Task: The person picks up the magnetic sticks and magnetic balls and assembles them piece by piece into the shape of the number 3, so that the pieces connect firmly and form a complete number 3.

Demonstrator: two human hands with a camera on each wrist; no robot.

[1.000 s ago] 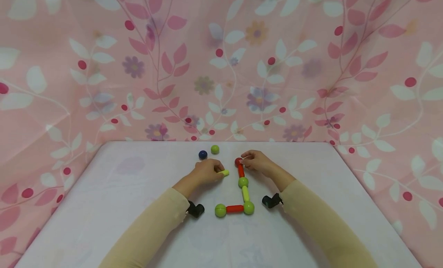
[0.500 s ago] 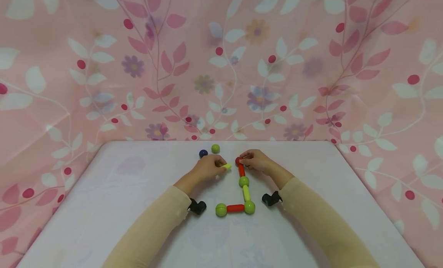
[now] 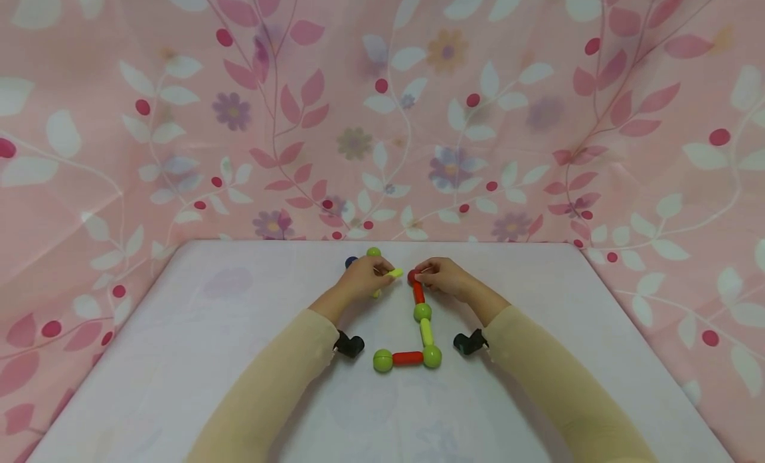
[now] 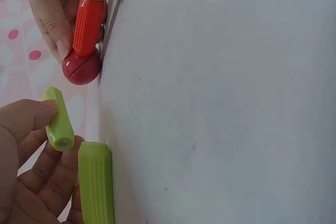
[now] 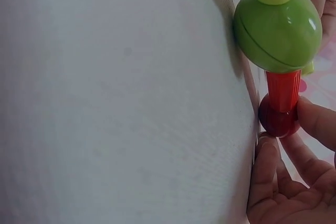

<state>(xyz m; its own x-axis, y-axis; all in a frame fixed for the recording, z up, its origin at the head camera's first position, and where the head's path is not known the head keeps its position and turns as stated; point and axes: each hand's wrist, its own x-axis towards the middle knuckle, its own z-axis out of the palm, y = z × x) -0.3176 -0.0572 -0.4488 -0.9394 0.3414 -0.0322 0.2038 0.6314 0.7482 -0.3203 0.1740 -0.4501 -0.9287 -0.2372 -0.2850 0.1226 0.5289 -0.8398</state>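
Observation:
My left hand (image 3: 360, 277) pinches a yellow-green ribbed rod (image 4: 61, 123), its near end showing a round metal spot. A second yellow-green rod (image 4: 96, 183) lies on the table just by those fingers. The right hand (image 3: 448, 278) holds the dark red ball (image 5: 279, 116) between thumb and fingers. That ball ends an L-shaped chain: a red rod (image 3: 419, 292), a green ball (image 3: 422, 311), a yellow-green rod (image 3: 426, 332), a green corner ball (image 3: 432, 355), a red rod (image 3: 408, 358) and a green end ball (image 3: 383, 361). A small gap separates the held rod from the red ball.
Behind my left hand, a loose green ball (image 3: 373, 252) and a partly hidden dark blue ball (image 3: 350, 262) lie near the far edge of the white-covered table (image 3: 239, 357). A pink floral cloth (image 3: 382, 117) hangs behind and at the sides.
The left hand has moved forward and right with its rod, toward the red ball. The second yellow-green rod now shows below it. My right hand stays at the red ball.

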